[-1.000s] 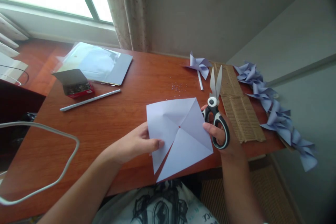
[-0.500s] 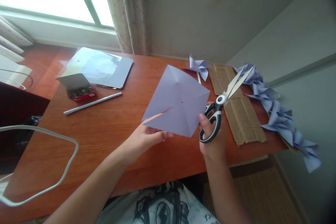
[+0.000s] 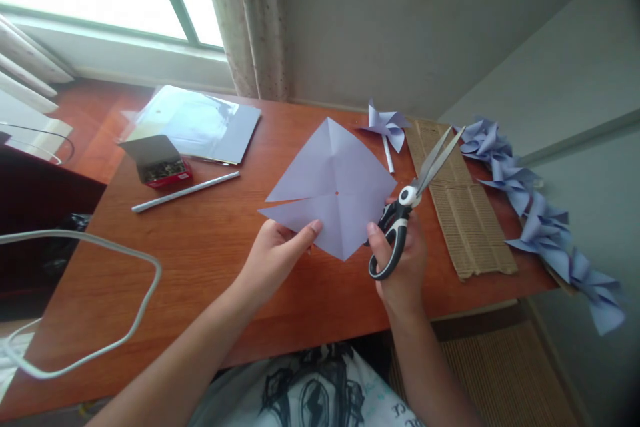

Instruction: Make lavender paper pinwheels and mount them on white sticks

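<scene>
In front of me a square sheet of lilac paper [image 3: 345, 180] is held above the table, creased, with a small hole in its middle and a slit running in from its left corner. My left hand [image 3: 285, 243] pinches its lower left edge, thumb on top. Scissors [image 3: 407, 197] with black and white handles hang on my right hand [image 3: 400, 257], thumb through one loop, blades slightly apart and pointing away to the upper right. That hand's thumb lies at the paper's right edge; its other fingers are partly hidden behind the scissors and the sheet.
A paper pinwheel [image 3: 386, 125] lies at the back beside corrugated cardboard [image 3: 460, 213]. Several more pinwheels [image 3: 543, 220] line the right edge. To the left are a rolled paper stick [image 3: 185, 192], an open red box [image 3: 167, 173] of small pieces, packaged paper sheets [image 3: 245, 127] and a white cable [image 3: 145, 293].
The sheet has turned slightly and its slit has shifted. My left thumb has come from beneath onto the front of the paper. The scissors have moved a little left with my right hand.
</scene>
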Available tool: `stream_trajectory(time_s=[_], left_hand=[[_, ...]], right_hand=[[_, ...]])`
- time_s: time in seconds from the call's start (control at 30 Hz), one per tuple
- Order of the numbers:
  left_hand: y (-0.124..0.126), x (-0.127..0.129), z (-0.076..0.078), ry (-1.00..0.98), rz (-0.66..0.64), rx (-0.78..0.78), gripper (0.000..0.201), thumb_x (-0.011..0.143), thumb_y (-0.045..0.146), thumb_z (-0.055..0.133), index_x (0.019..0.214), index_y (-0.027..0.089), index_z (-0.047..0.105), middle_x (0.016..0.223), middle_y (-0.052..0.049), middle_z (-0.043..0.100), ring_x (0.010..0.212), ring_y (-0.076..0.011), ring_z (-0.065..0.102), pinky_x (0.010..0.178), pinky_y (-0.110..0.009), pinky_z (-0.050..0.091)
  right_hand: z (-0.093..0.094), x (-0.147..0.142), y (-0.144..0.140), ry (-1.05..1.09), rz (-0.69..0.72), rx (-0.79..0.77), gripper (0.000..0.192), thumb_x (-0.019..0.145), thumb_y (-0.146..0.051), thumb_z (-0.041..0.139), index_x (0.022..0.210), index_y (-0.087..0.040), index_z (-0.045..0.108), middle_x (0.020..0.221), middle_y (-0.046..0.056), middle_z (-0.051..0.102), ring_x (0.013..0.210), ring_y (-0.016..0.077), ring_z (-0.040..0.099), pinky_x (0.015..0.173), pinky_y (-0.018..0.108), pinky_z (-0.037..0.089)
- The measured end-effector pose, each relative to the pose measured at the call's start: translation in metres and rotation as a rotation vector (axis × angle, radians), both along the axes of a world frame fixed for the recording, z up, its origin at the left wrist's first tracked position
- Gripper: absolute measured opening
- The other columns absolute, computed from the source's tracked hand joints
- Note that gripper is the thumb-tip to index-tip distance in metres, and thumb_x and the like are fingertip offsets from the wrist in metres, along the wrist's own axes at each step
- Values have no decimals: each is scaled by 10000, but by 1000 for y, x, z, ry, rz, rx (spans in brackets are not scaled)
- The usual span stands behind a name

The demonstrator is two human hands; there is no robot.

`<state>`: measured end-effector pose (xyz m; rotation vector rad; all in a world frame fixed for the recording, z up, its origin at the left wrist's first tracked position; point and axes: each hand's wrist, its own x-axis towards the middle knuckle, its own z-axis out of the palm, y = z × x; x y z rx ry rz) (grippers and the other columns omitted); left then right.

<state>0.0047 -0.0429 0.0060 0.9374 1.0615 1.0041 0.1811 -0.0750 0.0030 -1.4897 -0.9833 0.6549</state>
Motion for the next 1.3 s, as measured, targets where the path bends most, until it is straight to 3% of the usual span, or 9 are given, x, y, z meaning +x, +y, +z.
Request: stream_trajectory(time_s=[0.23,0.37,0.47,0.63,0.83,1.07,1.3], left_hand=[[-2,5,9,-72,-90,0,166,776,285,806,863,161,737,762,-23,756,723,-175,690,640,-235,526],[1,2,7,-7,-57,25,192,818,283,762,690,151,704,581,-4,682,572,-131,614,563,-217,475],[3,-4,3,29,56,12,240,843,315,747,681,147,686,587,-19,699,541,-121,590,535,-218,448],[3,-10,-1,-39,232,23,225,856,319,745,723,159,661,600,-2,690,551,-116,599,541,-217,449],[4,-8,4,-135,347,41,207,849,314,744,765,158,639,627,-4,686,565,-130,626,530,-222,458],[4,-8,5,-59,350,55,230,830,345,752,758,157,641,635,-7,688,556,-129,623,538,-228,469],[2,-7,2,-6,270,56,255,843,361,760,757,141,664,637,-25,711,564,-127,628,551,-227,473]], right_hand=[[-3,0,1,-141,-62,16,337,836,-284,715,1152,-220,617,805,-27,530,676,123,525,655,258,476],[-3,-2,-1,80,41,34,322,887,-311,692,1181,-251,576,890,-10,595,709,134,588,663,278,512],[-2,1,-7,235,163,39,294,923,-329,669,1189,-271,557,861,-18,600,652,126,587,602,273,504],[-2,15,-29,289,362,-85,427,872,-515,718,1187,-252,604,791,-9,584,625,124,536,565,253,459],[8,25,-60,257,586,-414,577,840,-591,713,1271,-228,587,836,24,583,698,152,525,646,280,461],[13,12,-68,265,638,-557,619,780,-598,767,1249,-233,592,896,29,589,763,167,546,715,289,473],[9,2,-63,309,611,-548,612,785,-617,757,1237,-237,602,906,31,594,812,177,583,729,290,496]])
